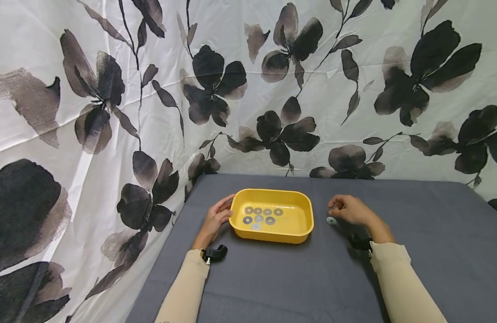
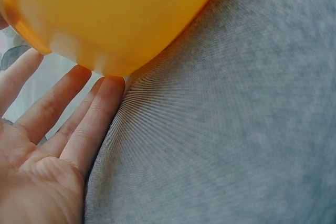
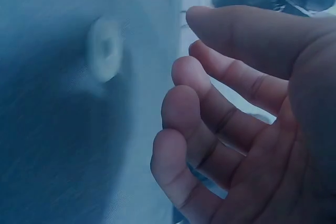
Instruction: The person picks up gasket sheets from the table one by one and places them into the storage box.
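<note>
A yellow plastic tray (image 1: 272,235) stands on the grey cloth, with several flat metal washers (image 1: 270,220) lying on its left half. At its left end, my left hand (image 1: 214,223) touches the outer wall; in the left wrist view the fingers (image 2: 94,124) are fairly straight, their tips against the yellow side. One single washer (image 1: 331,220) lies on the cloth to the right of the tray, blurred in the right wrist view. Just above and beside it hovers my right hand (image 1: 351,211), fingers loosely bent and thumb apart from them, holding nothing.
Grey cloth (image 1: 272,282) covers the table. Behind it and on the left hangs a white curtain (image 1: 159,121) with dark flower prints. A black wrist device (image 1: 217,253) sits on the left wrist, another (image 1: 359,242) on the right.
</note>
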Demonstrator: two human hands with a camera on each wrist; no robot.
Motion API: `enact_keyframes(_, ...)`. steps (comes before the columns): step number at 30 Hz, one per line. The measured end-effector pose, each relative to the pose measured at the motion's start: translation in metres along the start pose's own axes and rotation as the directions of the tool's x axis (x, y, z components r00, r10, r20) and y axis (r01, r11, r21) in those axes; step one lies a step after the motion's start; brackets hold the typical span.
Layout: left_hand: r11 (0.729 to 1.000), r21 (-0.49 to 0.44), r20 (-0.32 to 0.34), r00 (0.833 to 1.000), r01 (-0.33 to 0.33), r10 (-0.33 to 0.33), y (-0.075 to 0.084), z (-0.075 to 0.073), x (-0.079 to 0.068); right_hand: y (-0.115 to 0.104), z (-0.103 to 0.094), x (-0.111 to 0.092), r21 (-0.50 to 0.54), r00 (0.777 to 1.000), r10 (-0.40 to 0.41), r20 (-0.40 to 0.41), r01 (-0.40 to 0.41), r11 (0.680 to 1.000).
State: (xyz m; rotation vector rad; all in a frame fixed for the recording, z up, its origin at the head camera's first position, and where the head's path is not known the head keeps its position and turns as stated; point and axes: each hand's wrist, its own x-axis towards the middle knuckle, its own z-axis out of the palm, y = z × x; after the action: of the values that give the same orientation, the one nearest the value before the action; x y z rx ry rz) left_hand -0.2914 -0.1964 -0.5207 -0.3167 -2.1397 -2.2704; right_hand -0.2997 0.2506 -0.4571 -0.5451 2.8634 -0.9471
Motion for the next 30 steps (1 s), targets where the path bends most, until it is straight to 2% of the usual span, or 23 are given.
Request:
enact_keyframes(8,1.000,0.008,-0.002,1.000,0.005,-0.005,0.000,-0.001,-0.001,0.021,0.012,-0.002,-0.004,1.000,-0.003,0.012,0.003,1.000)
enact_keyframes(14,1.000,0.012,-0.005,1.000,0.012,-0.012,0.000,-0.001,0.001,0.022,0.017,-0.001,-0.019,0.999,0.015,0.032,-0.014,1.000)
enact_keyframes(21,1.000,0.003,0.001,1.000,0.013,-0.013,-0.001,0.000,0.002,0.024,0.021,0.001,0.014,0.999,0.038,0.031,-0.038,0.999)
enact_keyframes(30,1.000,0.013,0.009,1.000,-0.002,0.002,-0.003,-0.002,0.002,0.018,0.020,-0.001,-0.066,1.000,0.014,0.018,-0.013,0.998)
